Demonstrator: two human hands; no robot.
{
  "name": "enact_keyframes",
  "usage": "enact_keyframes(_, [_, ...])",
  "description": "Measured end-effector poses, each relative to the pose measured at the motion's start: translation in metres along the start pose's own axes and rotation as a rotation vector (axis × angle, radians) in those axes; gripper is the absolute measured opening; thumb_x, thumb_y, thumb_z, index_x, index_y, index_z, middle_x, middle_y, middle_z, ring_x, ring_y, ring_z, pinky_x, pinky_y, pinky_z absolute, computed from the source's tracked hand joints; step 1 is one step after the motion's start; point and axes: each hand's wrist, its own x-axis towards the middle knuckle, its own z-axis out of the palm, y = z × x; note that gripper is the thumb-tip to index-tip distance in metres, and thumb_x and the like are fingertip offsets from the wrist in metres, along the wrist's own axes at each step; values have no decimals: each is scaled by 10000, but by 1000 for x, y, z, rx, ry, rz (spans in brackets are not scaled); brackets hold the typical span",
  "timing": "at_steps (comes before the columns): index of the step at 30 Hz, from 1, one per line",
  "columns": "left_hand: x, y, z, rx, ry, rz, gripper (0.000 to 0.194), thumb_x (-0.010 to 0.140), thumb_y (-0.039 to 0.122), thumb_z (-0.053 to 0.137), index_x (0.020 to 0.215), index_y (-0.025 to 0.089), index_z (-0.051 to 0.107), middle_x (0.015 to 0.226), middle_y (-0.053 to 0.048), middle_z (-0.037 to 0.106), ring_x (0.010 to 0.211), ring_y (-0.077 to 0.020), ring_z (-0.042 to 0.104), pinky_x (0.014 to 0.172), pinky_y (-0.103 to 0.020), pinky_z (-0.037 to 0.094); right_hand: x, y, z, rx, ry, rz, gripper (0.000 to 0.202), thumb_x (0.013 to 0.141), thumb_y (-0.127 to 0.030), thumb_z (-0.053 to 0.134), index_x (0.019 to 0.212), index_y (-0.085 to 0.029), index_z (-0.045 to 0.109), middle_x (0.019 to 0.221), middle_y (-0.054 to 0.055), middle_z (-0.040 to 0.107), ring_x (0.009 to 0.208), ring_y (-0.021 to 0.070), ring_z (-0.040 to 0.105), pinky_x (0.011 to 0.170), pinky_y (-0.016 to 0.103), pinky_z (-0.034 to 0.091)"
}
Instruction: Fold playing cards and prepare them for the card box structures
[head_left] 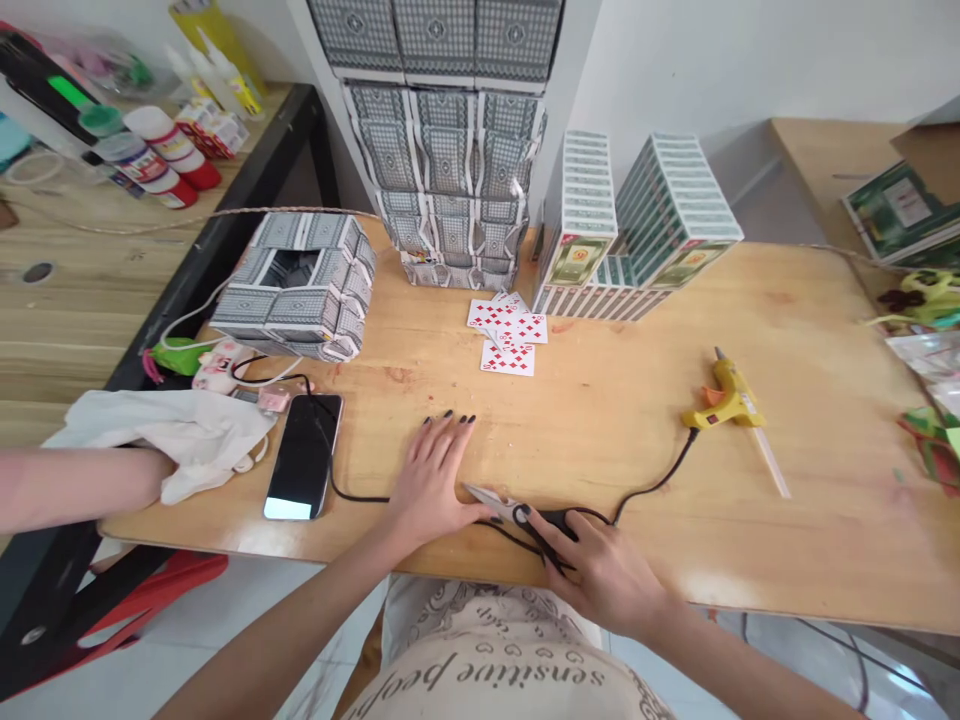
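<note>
My left hand [433, 480] lies flat on the wooden table, fingers stretched out and holding nothing. Its thumb comes close to the blades of the scissors [495, 500]. Over their black handles, my right hand [600, 560] is closed, with the blades pointing left. A black cord runs along the table under or beside the scissors; where it passes my hands is partly hidden. Beyond my hands, several loose playing cards [508, 355] with red diamonds lie face up in a small overlapping pile.
A yellow glue gun [724, 400] lies at right, a phone [304, 455] at left. Behind stand a box built of playing cards [300, 290], a tall card structure [457, 150] and stacked card packs [577, 220]. Another person's arm [82, 490] reaches in beside a white cloth [202, 430].
</note>
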Motion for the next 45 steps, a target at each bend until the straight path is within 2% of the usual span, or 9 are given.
enact_keyframes(3, [-2,-2,-3,-11,-32,58,1147,542,762,585,1414,111,224,1415,-156,346,1332,-366,229,1111,-528,148,-2,13,-9,37,-67,-93,500,834,-277,455,1331,-229,439,766,52,556,626,165,555,546,272,457])
enact_keyframes(8, [-2,-3,-3,-19,-19,51,1048,610,718,584,1407,125,251,1391,-148,383,1333,-346,238,1115,-519,154,-10,23,-18,47,-115,-86,501,831,-283,456,1326,-215,442,783,59,563,672,173,574,571,277,466])
enact_keyframes(17, [0,0,-3,-22,-33,2,1000,637,663,609,1417,164,230,1401,-113,373,1330,-324,246,1123,-489,152,-13,11,-19,33,-106,-17,484,845,-270,430,1325,-219,445,760,51,567,624,173,580,547,280,475])
enact_keyframes(23, [3,1,-1,-15,33,-48,852,736,573,571,1409,164,245,1337,-123,440,1294,-308,313,1085,-479,234,-4,-1,-8,-20,3,95,485,853,-274,421,1331,-196,441,756,61,559,611,174,572,521,274,460])
enact_keyframes(29, [0,-2,-2,-26,-11,15,1134,542,754,603,1411,130,228,1365,-149,416,1310,-351,275,1094,-517,196,2,16,-10,58,-30,-75,505,826,-275,458,1329,-237,441,758,47,558,610,154,543,524,249,435])
enact_keyframes(32, [0,-3,-2,-26,-25,28,1087,583,763,563,1414,143,236,1372,-138,413,1321,-344,257,1103,-513,171,-3,24,-15,69,-78,-110,498,819,-292,473,1313,-234,463,770,54,565,642,166,556,540,261,440])
enact_keyframes(40, [2,-1,0,-24,-21,9,983,635,740,542,1402,184,282,1360,-105,432,1321,-335,257,1107,-508,159,-8,19,-21,99,-125,-35,498,840,-279,444,1334,-220,432,782,50,566,662,171,591,567,280,482])
enact_keyframes(45, [3,1,1,-13,23,-50,897,708,663,545,1397,157,275,1339,-123,443,1304,-312,297,1096,-482,212,-7,16,-16,61,-74,37,482,856,-284,421,1331,-206,438,769,50,563,599,161,572,542,286,481])
